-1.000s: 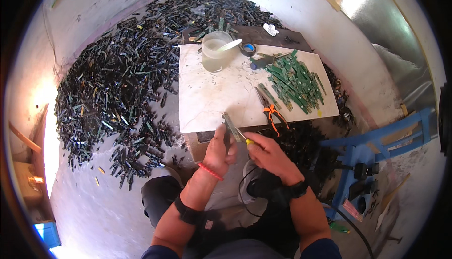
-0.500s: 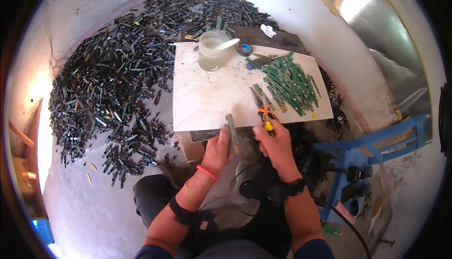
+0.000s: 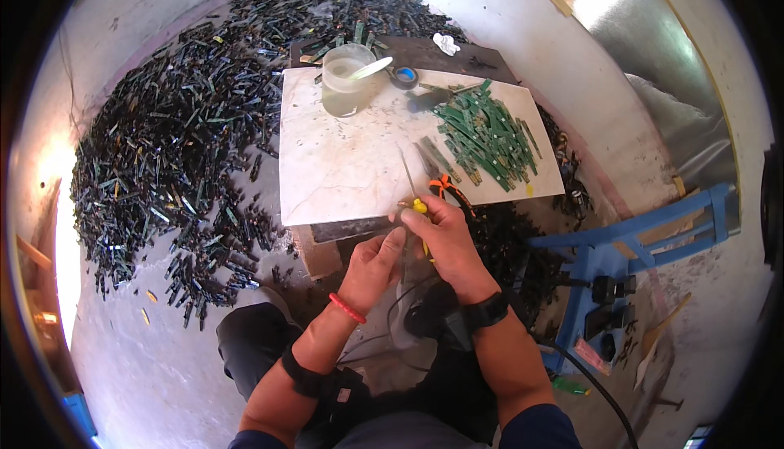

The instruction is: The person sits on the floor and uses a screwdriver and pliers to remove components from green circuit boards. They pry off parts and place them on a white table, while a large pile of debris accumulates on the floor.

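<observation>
My left hand (image 3: pixel 373 267) is closed with thumb and fingers pinched on a narrow circuit board strip (image 3: pixel 407 253), now turned almost edge-on and mostly hidden. Right beside it, my right hand (image 3: pixel 445 237) grips a yellow-handled tool (image 3: pixel 420 205). A thin shaft, seemingly part of that tool, points up over the board's front edge, so it looks like a screwdriver. The two hands nearly touch, just in front of the white board (image 3: pixel 327 180). Orange-and-black pliers (image 3: pixel 445 186) lie at the board's edge past my right hand. Green circuit board strips (image 3: pixel 486 135) are heaped on the board's right side.
A cloudy plastic tub (image 3: pixel 339 94) with a pale-handled utensil stands at the back of the board, near a tape roll (image 3: pixel 403 77). A large heap of dark strips (image 3: pixel 180 139) covers the floor at left. A blue chair (image 3: pixel 645 245) stands at right.
My right hand has moved left and up against my left hand, bringing the yellow-handled tool with it. The strip in my left hand has turned from face-on to nearly edge-on.
</observation>
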Available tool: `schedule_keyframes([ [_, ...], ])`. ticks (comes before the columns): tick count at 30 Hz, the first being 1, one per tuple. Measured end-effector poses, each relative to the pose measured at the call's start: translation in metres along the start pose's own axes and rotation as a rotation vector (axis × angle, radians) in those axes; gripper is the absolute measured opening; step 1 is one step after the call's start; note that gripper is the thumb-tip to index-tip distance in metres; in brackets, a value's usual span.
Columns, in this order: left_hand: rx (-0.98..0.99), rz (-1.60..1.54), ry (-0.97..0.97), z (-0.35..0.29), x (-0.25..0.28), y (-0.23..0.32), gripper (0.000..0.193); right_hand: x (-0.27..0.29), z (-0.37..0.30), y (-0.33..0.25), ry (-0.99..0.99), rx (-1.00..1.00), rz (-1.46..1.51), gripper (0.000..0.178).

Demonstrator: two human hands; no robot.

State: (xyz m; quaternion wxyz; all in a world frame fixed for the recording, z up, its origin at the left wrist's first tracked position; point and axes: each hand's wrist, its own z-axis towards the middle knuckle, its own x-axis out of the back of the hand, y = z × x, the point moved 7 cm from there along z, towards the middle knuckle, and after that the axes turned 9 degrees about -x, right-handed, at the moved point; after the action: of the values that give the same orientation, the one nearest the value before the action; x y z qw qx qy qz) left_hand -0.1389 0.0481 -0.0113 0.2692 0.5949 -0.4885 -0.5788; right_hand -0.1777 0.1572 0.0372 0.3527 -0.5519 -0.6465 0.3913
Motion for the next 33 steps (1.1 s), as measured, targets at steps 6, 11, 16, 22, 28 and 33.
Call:
schedule_keyframes([
  [6,0.026,-0.007,-0.020,-0.005,-0.001,0.012,0.035,-0.006,0.005,0.006,-0.163,-0.007,0.244,0.022],
  [11,-0.038,0.064,0.025,-0.007,0.002,0.015,0.028,-0.009,0.001,0.000,-0.222,-0.037,0.306,0.028],
  [16,-0.151,0.174,0.047,-0.008,0.003,0.013,0.036,-0.010,0.002,0.005,-0.241,-0.078,0.319,0.032],
  [22,-0.116,0.193,0.100,-0.008,0.006,0.011,0.028,-0.012,0.004,0.007,-0.194,-0.099,0.226,0.029],
  [28,-0.179,0.334,0.142,-0.009,0.008,0.011,0.026,-0.009,0.012,0.016,-0.181,-0.068,0.152,0.030],
  [33,-0.217,0.429,0.165,-0.010,0.007,0.016,0.027,-0.011,0.011,0.016,-0.187,-0.085,0.147,0.029],
])
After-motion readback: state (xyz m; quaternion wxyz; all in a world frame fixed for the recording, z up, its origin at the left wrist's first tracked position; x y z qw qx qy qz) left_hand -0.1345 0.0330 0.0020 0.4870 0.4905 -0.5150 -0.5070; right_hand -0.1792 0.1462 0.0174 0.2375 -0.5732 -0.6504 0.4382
